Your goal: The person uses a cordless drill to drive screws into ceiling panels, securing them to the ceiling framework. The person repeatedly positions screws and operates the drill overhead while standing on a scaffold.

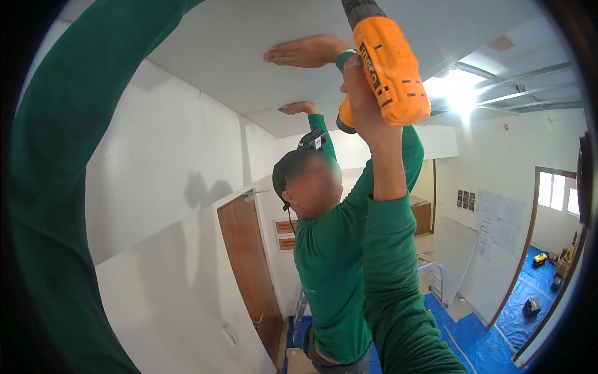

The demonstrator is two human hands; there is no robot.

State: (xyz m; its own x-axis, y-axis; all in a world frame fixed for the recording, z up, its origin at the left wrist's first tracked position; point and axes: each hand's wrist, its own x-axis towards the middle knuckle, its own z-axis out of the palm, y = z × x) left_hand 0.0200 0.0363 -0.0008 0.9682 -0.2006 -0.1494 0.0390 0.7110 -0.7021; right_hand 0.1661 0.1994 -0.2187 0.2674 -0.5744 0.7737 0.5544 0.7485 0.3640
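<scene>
My right hand (369, 103) is wrapped round the handle of an orange cordless drill (393, 71). The drill is raised overhead, its black chuck (361, 9) tilted up toward a pale ceiling panel (230, 53); its tip runs out of the picture. On the left my green-sleeved left arm (53, 162) reaches upward, and its hand lies beyond the upper edge. Facing me, a co-worker (327, 249) in a green top and dark cap holds both arms up. That person's two hands, one nearer (305, 51) and one farther (298, 108), lie flat against the panel's underside.
Bare metal ceiling framing (529, 90) and a bright lamp (461, 93) show at right. A brown door (249, 268) stands in the left wall. Blue sheeting (458, 330) covers floor below, with a ladder (436, 280) and a toolbox (532, 306) farther off.
</scene>
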